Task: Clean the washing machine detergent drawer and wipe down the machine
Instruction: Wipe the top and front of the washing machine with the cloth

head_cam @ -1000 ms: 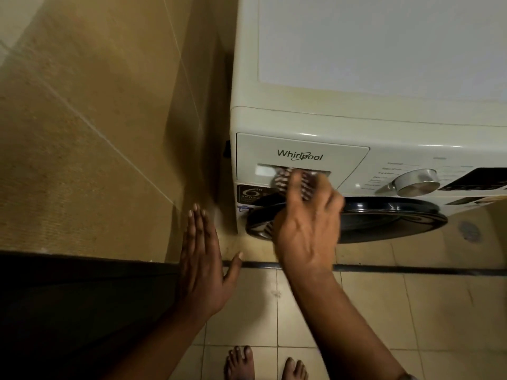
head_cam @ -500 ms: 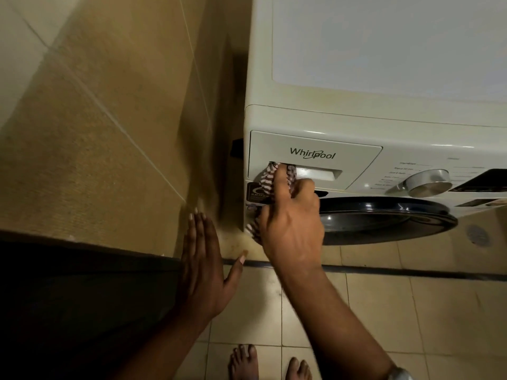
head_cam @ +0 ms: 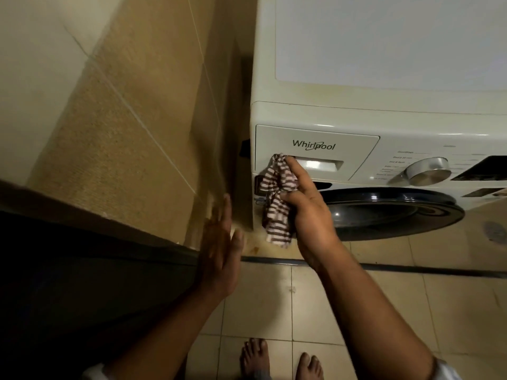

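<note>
A white front-loading washing machine fills the upper right. Its detergent drawer, closed and bearing a brand name, sits at the top left of the front panel. My right hand grips a brown-and-white striped cloth and presses its upper end against the left end of the drawer's handle recess. The rest of the cloth hangs down over the machine's front. My left hand hovers with straight fingers near the machine's lower left corner, holding nothing.
The dark round door bulges out below the panel, with a silver dial and a dark display to the right. A tan tiled wall stands close on the left. A dark floor strip crosses the tiles. My bare feet are at the bottom.
My right hand has slid the cloth leftward along the drawer handle recess, from its middle to its left end. More of the cloth now hangs free. The left hand has barely moved.
</note>
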